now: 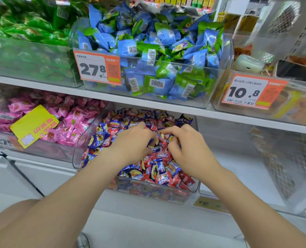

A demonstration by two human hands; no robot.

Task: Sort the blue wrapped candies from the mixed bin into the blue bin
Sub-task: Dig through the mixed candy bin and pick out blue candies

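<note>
Both my hands are down in the mixed bin (76, 156) on the lower shelf, among red and blue wrapped candies (160, 166). My left hand (132, 140) has its grip curled around a few blue ones. My right hand (188, 147) is curled into the pile, but I cannot tell whether that grip holds anything. These candies look light, with slick, crinkly wrappers, so I would pinch each by a twisted end. The blue bin (207, 97) sits on the shelf above.

Left hand (132, 140), right hand (188, 145): grasp hidden among candies (160, 167).
</note>
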